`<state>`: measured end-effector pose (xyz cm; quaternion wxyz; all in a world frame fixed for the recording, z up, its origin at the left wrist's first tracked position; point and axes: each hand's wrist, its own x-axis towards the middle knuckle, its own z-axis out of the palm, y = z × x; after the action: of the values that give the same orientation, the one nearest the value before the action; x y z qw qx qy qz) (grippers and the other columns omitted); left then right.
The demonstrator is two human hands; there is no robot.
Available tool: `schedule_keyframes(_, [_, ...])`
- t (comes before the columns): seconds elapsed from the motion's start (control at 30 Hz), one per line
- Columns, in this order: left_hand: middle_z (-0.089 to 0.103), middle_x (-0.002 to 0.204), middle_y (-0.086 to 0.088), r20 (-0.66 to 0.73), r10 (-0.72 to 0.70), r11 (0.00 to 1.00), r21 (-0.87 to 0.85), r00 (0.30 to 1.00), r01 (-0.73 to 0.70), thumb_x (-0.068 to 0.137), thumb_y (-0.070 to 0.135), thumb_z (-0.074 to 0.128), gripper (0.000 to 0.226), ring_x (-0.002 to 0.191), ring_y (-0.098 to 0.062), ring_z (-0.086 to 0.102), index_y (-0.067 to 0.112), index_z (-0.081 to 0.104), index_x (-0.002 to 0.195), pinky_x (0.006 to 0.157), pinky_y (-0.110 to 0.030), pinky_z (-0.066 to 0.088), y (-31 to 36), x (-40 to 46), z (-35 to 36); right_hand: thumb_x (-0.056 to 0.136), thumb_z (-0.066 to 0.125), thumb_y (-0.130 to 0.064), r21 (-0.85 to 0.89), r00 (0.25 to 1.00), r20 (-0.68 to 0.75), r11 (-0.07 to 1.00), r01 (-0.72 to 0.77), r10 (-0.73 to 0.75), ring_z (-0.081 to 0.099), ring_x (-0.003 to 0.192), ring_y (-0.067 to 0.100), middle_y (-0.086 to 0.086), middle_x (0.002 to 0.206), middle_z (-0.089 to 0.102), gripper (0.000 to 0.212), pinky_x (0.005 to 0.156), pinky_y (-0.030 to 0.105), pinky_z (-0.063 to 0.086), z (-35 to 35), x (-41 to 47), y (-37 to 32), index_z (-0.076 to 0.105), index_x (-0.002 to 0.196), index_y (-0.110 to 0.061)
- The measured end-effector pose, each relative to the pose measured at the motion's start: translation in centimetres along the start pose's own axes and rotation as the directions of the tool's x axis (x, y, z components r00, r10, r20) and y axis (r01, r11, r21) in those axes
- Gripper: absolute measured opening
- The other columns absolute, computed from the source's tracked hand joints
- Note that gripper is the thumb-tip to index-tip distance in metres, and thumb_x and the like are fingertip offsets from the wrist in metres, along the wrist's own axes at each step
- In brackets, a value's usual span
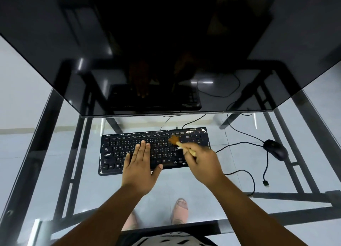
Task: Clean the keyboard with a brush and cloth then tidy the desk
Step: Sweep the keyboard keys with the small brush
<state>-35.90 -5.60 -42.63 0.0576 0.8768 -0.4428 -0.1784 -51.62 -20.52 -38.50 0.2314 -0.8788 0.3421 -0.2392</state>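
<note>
One keyboard [155, 150], one brush [180, 144], one mouse [275, 149], one monitor [166, 52] and two hands are in view; no cloth shows. The keyboard lies in the middle of the frame on a clear glass desk [184, 183] with a black metal frame — it is flat, black, rectangular, with white-lettered keys and pale chipped patches along its left, top and right edges. The left hand [142, 166] rests flat on the keyboard's middle and lower part, fingers stretched out and released, the thumb spread to the right at the lower edge. The right hand [201, 164] sits at the keyboard's lower right, fingers closed around the brush's pale wooden handle; the brown bristles, blurred, meet the keys near the upper right of the keyboard. The hand hides the lower right keys and the end of the handle. The monitor fills the upper half of the frame, its glossy dark screen off and mirroring the keyboard and hands faintly, and its lower edge hangs just above the keyboard's top edge. The mouse, black and rounded, lies at the right of the frame, well apart from the keyboard. Thin black cables [239, 144] loop over the glass between them, one ending in a loose plug [265, 183] at the lower right. Through the glass, at the bottom middle, two feet in pale pink sandals [180, 210] stand on grey floor tiles.
</note>
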Motion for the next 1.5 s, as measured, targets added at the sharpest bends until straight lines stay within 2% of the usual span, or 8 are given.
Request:
schedule_keyframes(0.13, [-0.01,0.162,0.004,-0.038,-0.018,0.999,-0.028,0.999,0.017,0.08,0.072,0.005,0.092,0.148,-0.013,-0.01,0.018,-0.001,0.155,0.119,-0.039,-0.003,-2.4,-0.8,-0.8,0.088,0.048,-0.031,-0.164,0.982,-0.165,0.98,-0.117,0.09,0.057,0.048,0.017,-0.005,0.059,0.066,0.028,0.051,0.018,0.034,1.1,-0.1,-1.2,0.072,0.099,-0.022])
schedule_keyframes(0.57, [-0.009,0.163,0.001,-0.064,-0.168,0.983,-0.092,0.984,0.162,0.086,0.074,0.032,0.096,0.149,-0.015,-0.009,0.017,-0.005,0.155,0.119,-0.041,-0.004,-12.4,-3.6,-3.1,0.087,0.058,-0.038,0.482,0.979,0.064,0.853,-0.2,0.193,0.067,0.061,0.026,0.008,0.067,0.07,0.016,0.049,0.042,0.049,10.4,1.4,-13.2,0.049,0.083,-0.025])
schedule_keyframes(0.73, [-0.022,0.16,0.002,0.063,-0.144,0.986,-0.077,0.988,0.149,0.08,0.081,0.036,0.109,0.147,-0.015,-0.017,0.019,-0.017,0.152,0.12,-0.04,-0.001,-15.7,-4.1,-3.1,0.091,0.065,-0.025,0.391,0.98,0.175,0.906,-0.159,0.096,0.05,0.042,0.01,-0.003,0.052,0.057,0.015,0.04,0.027,0.035,12.4,1.4,-15.5,0.054,0.084,-0.018])
schedule_keyframes(0.83, [-0.025,0.159,0.003,0.113,-0.087,0.993,-0.072,0.99,0.095,0.079,0.079,0.044,0.114,0.147,-0.015,-0.018,0.019,-0.018,0.152,0.12,-0.039,0.002,-16.4,-4.3,-2.9,0.09,0.063,-0.026,0.201,0.972,0.02,0.952,-0.232,0.233,0.047,0.04,0.009,-0.01,0.049,0.051,0.014,0.04,0.022,0.029,13.1,0.9,-15.3,0.053,0.084,-0.018])
schedule_keyframes(1.03, [-0.03,0.156,0.002,0.161,-0.026,1.0,-0.013,0.987,0.028,0.077,0.077,0.05,0.117,0.146,-0.016,-0.023,0.017,-0.019,0.151,0.119,-0.037,-0.003,-17.2,-4.7,-2.6,0.091,0.065,-0.023,0.385,0.975,0.158,0.899,-0.209,0.158,0.049,0.042,0.013,0.001,0.054,0.059,0.009,0.042,0.032,0.038,13.5,-0.2,-16.1,0.058,0.086,-0.02])
schedule_keyframes(1.17, [-0.03,0.156,0.002,0.16,-0.02,1.0,-0.007,0.987,0.022,0.078,0.077,0.05,0.117,0.146,-0.015,-0.023,0.017,-0.019,0.151,0.118,-0.036,-0.004,-17.3,-4.7,-2.6,0.091,0.063,-0.021,0.311,0.957,-0.028,0.913,-0.265,0.287,0.047,0.04,0.012,-0.004,0.053,0.057,0.01,0.039,0.036,0.04,13.8,-0.3,-15.9,0.055,0.085,-0.018])
schedule_keyframes(1.33, [-0.03,0.156,0.002,0.161,-0.025,1.0,0.005,0.987,0.025,0.078,0.078,0.048,0.117,0.146,-0.015,-0.022,0.017,-0.019,0.151,0.118,-0.035,-0.004,-17.3,-4.8,-2.4,0.091,0.063,-0.024,0.338,0.975,0.189,0.925,-0.174,0.115,0.049,0.042,0.018,0.0,0.056,0.059,0.008,0.041,0.034,0.037,13.7,-0.3,-16.5,0.057,0.088,-0.021])
schedule_keyframes(1.5, [-0.029,0.157,0.002,0.153,-0.023,1.0,0.012,0.988,0.022,0.078,0.079,0.046,0.115,0.146,-0.016,-0.022,0.017,-0.018,0.152,0.117,-0.034,-0.005,-17.3,-5.0,-2.2,0.09,0.061,-0.018,0.268,0.957,-0.063,0.928,-0.258,0.284,0.049,0.043,0.016,-0.006,0.053,0.055,0.012,0.041,0.032,0.036,13.2,-1.0,-15.6,0.051,0.084,-0.019])
